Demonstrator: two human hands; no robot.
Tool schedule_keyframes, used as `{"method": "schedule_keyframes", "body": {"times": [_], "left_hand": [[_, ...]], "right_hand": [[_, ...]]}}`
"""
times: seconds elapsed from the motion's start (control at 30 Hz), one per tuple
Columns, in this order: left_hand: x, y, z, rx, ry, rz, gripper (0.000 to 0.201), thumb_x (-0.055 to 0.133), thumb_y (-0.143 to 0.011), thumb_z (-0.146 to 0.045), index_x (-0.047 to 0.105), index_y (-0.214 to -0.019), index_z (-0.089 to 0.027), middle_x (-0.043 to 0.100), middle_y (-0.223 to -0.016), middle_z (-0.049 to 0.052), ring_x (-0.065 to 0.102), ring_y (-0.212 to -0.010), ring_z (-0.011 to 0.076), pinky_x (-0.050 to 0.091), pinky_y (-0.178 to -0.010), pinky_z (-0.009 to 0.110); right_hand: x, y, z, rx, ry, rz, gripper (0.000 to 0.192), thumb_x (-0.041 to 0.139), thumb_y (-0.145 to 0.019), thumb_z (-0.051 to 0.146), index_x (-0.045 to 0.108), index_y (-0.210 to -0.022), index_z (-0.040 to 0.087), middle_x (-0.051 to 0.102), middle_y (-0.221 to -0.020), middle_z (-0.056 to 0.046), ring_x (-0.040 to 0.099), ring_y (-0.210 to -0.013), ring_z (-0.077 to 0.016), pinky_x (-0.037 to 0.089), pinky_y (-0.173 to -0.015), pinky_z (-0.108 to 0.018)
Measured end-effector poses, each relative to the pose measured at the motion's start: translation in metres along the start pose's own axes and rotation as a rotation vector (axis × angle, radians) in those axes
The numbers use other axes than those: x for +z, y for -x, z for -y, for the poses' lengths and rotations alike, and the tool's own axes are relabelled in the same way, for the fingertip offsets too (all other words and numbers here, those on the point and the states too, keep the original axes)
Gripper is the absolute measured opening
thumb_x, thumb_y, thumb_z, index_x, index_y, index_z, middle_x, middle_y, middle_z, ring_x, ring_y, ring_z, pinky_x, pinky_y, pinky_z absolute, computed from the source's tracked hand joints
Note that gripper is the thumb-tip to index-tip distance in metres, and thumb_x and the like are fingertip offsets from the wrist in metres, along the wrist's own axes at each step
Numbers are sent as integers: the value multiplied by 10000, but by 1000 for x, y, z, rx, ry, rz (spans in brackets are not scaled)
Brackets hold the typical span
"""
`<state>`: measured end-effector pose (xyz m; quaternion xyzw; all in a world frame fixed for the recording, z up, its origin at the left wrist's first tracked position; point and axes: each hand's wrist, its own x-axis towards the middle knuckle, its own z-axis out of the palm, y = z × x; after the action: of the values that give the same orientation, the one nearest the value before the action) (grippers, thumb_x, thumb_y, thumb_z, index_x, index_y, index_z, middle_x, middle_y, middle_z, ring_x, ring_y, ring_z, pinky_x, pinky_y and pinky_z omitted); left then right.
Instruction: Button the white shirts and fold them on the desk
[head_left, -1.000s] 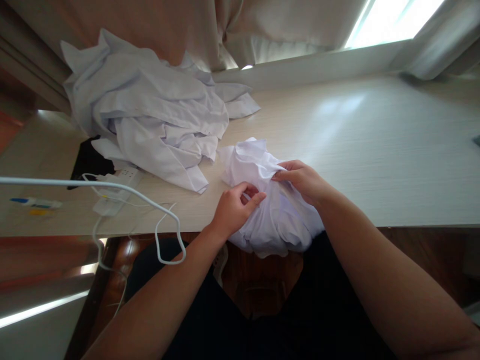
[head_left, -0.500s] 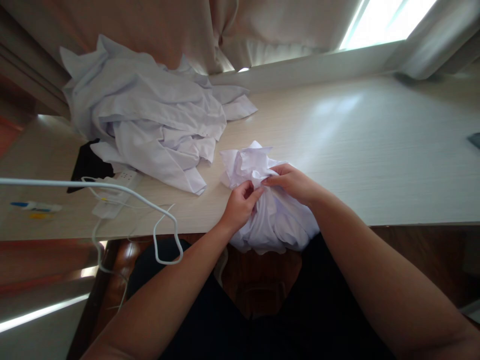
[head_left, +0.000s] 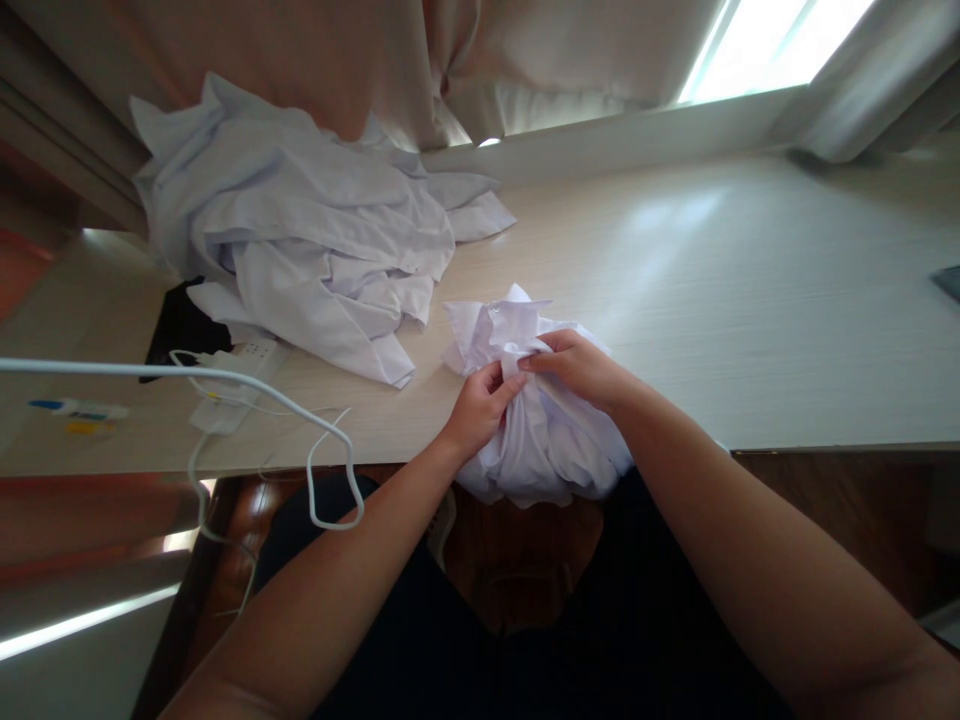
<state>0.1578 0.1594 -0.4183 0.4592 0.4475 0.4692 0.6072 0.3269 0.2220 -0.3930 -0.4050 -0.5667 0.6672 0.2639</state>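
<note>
The left hand (head_left: 477, 408) and right hand (head_left: 576, 366) both pinch one white garment (head_left: 551, 445) overhanging the surface's (head_left: 675, 340) near edge — one blue-tipped tube (head_left: 82, 409) lies far left, its label too blurred to read.

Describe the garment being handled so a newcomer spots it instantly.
Find the pale table, then its near edge. A bunched white garment spills over it; unlike the larger white pile, it is held by the left hand and right hand.
</note>
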Motion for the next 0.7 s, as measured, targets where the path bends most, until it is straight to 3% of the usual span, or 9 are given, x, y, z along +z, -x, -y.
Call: {"method": "schedule_keyframes", "body": {"times": [0.5,0.7], "left_hand": [[-3,-4,1,22,23,-76,311,680,-862,-374,697,-1084,-157,706,-1027,55,623,-996,211,460,-917,317],[-5,-3,-1,26,1,-66,367,700,-837,-414,686,-1088,-147,709,-1069,75,625,-1018,227,468,-894,312]], "right_hand": [[5,0,0,-117,-29,-29,185,657,-751,345,681,-792,166,672,-794,-13,582,-723,-165,453,-708,-284],[6,-5,1,-67,48,-30,210,652,-760,374,671,-806,170,660,-769,-15,573,-705,-167,443,-668,-279]]}}
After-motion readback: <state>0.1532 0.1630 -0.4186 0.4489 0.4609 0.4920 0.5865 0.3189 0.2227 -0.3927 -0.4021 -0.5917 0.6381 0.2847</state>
